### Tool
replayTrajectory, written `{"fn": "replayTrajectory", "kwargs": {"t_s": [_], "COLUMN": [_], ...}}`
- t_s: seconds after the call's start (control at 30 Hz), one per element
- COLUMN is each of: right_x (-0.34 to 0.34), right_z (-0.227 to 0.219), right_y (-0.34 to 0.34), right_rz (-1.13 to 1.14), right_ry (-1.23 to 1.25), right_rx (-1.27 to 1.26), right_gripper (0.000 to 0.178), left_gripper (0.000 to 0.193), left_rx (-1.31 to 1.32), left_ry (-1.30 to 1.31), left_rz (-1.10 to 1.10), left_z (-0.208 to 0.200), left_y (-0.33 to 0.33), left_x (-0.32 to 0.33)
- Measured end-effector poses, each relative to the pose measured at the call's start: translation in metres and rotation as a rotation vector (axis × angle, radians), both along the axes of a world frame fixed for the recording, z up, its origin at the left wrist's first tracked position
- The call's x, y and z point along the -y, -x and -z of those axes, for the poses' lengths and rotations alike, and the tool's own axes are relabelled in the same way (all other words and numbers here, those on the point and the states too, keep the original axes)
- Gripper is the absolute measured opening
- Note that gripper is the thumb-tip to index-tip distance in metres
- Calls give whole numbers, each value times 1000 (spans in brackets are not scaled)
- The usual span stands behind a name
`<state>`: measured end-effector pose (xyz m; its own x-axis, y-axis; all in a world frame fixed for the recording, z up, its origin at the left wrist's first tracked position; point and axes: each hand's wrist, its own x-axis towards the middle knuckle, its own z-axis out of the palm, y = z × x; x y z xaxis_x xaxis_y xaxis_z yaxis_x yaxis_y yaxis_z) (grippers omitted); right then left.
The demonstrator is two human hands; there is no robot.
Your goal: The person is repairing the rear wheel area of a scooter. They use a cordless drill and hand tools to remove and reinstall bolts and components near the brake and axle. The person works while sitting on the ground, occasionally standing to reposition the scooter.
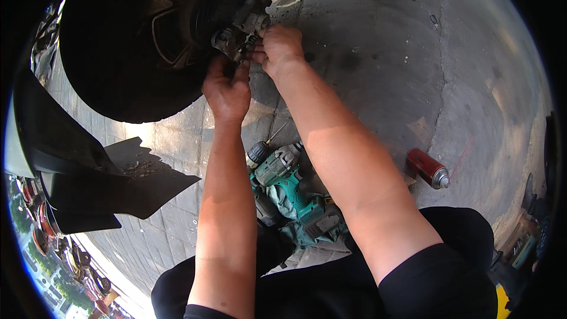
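Both of my arms reach forward to a greyish metal part, apparently a brake caliper [226,40], beside the dark wheel [118,59]. My left hand [227,93] grips it from below, thumb and fingers closing round its lower end; some fingertips vanish in the shadow behind it. On the part's right side, my right hand [282,48] has its fingers bent and closed against it near a dark coil-like piece. Whether those fingers also hold something small cannot be made out. The wheel's rim shows light-edged spokes, and its inner side lies in deep shadow.
Between my forearms, a teal cordless impact driver [289,186] lies on the paving beside a drill [258,153] with a thin bit. A red spray can [425,167] lies to the right, near a thin red straw [463,158]. A broken-edged black plastic panel [88,186] juts in from the left.
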<state>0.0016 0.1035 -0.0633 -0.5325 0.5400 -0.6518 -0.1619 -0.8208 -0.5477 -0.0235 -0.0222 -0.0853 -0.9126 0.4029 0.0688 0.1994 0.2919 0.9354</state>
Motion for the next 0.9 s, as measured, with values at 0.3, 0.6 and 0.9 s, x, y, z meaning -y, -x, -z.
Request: {"fn": "replayTrajectory", "kwargs": {"t_s": [0.3, 0.6, 0.9], "right_x": [2, 9, 20], "right_z": [1, 30, 41], "right_y": [4, 16, 22], "right_rz": [85, 10, 5], "right_ry": [0, -129, -171], "right_rx": [-3, 68, 127], "right_gripper": [14, 15, 19], "left_gripper": [25, 38, 20], "left_rx": [103, 156, 178], "left_ry": [-137, -7, -50], "left_rz": [73, 75, 51], "left_z": [-12, -18, -19], "left_y": [-6, -5, -6], "left_x": [-1, 3, 5]}}
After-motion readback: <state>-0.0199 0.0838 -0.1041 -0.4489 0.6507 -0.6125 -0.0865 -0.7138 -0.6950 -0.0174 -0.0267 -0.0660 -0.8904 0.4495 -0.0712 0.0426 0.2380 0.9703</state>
